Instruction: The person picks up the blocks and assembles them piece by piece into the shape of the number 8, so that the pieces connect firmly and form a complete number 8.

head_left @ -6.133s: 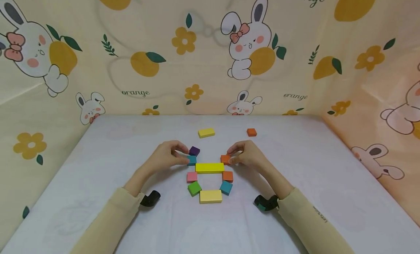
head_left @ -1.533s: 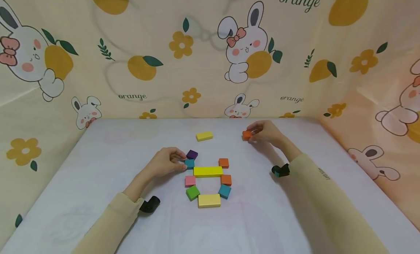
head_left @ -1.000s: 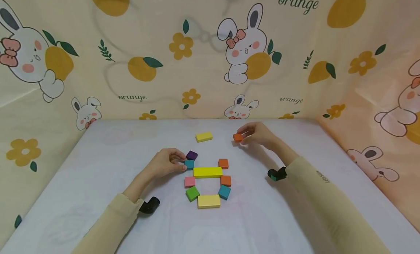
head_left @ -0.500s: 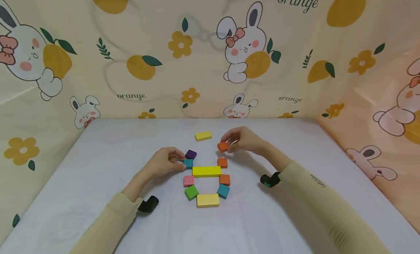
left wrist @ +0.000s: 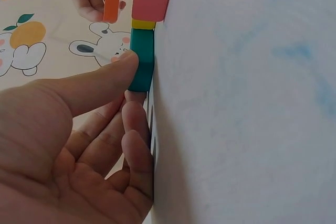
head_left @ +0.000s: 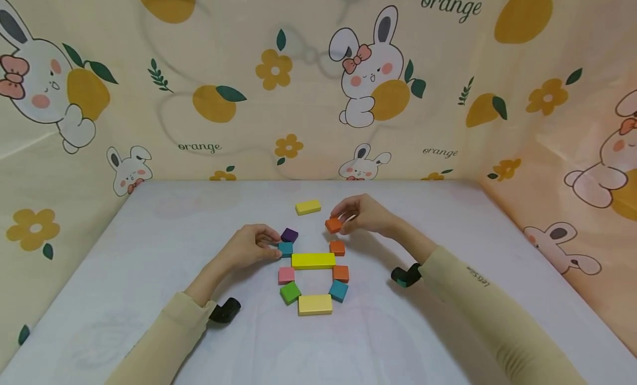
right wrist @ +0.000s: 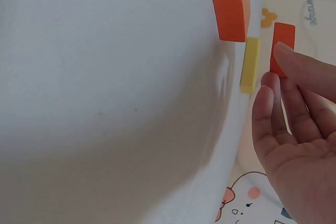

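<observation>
My right hand (head_left: 368,214) pinches an orange block (head_left: 333,225) between thumb and fingers, held off the table; the right wrist view shows the thumb across this orange block (right wrist: 284,35). Below it, a second orange block (head_left: 337,248) sits at the right end of a long yellow block (head_left: 313,261). My left hand (head_left: 251,245) holds a blue block (head_left: 286,249) by thumb and fingertips at the yellow block's left end. In the left wrist view the thumb lies against this blue block (left wrist: 143,61). A purple block (head_left: 290,235) stands tilted just behind the blue one.
Below the long yellow block, a pink block (head_left: 286,275), a green block (head_left: 291,292), a pale yellow block (head_left: 315,305), another blue block (head_left: 339,290) and another orange block (head_left: 340,273) form a ring. A loose yellow block (head_left: 308,207) lies farther back on the white table (head_left: 199,208).
My right hand left the orange block by the yellow bar, took another orange block from the back right, and brought it left and nearer. My left hand stays at the blue block.
</observation>
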The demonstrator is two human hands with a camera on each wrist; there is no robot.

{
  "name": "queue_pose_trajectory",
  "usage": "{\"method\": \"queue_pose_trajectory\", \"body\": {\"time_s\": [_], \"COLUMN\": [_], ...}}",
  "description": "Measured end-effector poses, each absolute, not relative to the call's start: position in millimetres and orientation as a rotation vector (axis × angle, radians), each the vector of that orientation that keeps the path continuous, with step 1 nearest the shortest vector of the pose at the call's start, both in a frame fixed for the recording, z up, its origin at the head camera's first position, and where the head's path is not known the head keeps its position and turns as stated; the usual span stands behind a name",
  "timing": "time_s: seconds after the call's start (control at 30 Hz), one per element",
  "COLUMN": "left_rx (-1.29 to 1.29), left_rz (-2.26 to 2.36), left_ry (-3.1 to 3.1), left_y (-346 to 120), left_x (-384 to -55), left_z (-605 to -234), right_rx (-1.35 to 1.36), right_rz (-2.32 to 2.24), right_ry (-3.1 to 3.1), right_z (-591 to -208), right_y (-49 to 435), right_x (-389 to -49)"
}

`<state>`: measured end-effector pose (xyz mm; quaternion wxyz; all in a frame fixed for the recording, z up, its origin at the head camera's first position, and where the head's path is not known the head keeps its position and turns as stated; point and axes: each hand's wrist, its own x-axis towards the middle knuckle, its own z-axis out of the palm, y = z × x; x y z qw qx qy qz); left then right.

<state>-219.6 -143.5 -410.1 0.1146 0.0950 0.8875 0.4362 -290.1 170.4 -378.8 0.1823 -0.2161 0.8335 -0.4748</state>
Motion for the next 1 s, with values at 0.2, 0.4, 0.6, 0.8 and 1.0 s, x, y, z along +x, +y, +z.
{"method": "queue_pose_trajectory", "body": {"time_s": [0.2,0.4,0.6,0.8,1.0], "left_rx": [0.277,0.262,0.251,0.253,0.268], "left_rz": [1.283,1.282,1.281,1.275,1.272], "left_ry": [2.601,2.602,2.604,2.609,2.617], "left_y": [-143.6,-143.5,-143.2,-143.7,-144.0], "left_x": [-219.6,-219.7,-219.1,-219.1,-219.3], "left_z": [-411.2,-412.2,-411.0,-410.4,-411.0], "right_rx": [-0.619,-0.635,-0.625,-0.611,-0.604], "right_rz": [-1.341,-1.337,-1.329,-1.320,-1.291], "right_ry": [2.330,2.314,2.306,2.309,2.323], "right_z": [-381.8,-385.5,-385.6,-386.0,-389.3], "right_y": [168.1,167.5,166.7,165.8,165.5], "right_x": [-290.0,-291.2,-290.9,-290.0,-291.2]}}
